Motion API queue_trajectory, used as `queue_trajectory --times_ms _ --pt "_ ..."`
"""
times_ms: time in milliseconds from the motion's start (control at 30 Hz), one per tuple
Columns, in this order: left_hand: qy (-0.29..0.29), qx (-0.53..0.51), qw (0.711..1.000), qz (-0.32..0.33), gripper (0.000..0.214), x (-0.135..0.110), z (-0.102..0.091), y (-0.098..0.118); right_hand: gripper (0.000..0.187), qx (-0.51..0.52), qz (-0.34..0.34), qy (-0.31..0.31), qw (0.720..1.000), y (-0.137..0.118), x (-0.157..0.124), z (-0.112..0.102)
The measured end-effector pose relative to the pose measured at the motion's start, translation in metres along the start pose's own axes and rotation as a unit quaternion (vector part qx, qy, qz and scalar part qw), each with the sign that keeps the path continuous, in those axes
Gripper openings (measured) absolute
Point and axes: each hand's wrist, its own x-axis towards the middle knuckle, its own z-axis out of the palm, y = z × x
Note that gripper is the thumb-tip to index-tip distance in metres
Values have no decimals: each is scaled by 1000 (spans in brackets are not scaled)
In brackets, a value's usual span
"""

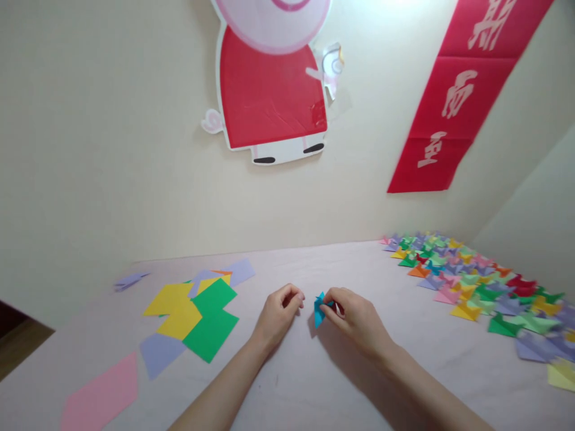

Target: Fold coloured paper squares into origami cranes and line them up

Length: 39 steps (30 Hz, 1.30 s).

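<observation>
Blue paper, folded small, is what I have in my right hand (354,314). My thumb and fingers (335,294) pinch the blue fold (318,312) on its right side. It has pointy ends, and one points down at the cloth (287,383). I can't tell if that tip touches the cloth or hangs just over it.

My left hand (279,308) is just to the left of the blue fold, not touching it. Its fingers curl in loosely, and I see nothing in them.

Flat sheets lie well to the left of the blue fold: green sheets (211,336), yellow sheets (180,322), purple sheets (159,354) and a pink sheet (102,392). A thin purple fold (130,281) lies past them, farthest left of the blue fold. Lots of little folds (466,311) sit in rows, well to the right of the blue fold. They come in many colours, and they have pointy ends too.

I think I am at the shaping part, because the blue fold looks mostly made. I can't see if every crease is done. To me, the next move calls for a soft pinch, since a hard squeeze could bend the thin points. Any more creasing would need my left hand on the blue fold too.
</observation>
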Motion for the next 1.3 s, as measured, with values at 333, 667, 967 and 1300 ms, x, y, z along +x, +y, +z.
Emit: queue_trajectory --times_ms 333,667,967,1300 --pt "11 35 999 -3 17 0 3 0 27 -289 318 78 899 93 -100 -126" --pt "2 52 999 -8 15 1 3 -1 36 -388 427 -22 816 149 -115 -153" --pt "0 58 998 -12 15 1 2 0 35 -386 409 -24 827 158 -107 -152" --pt "13 69 997 -6 15 1 3 -2 31 -357 437 -23 825 153 -101 -154"
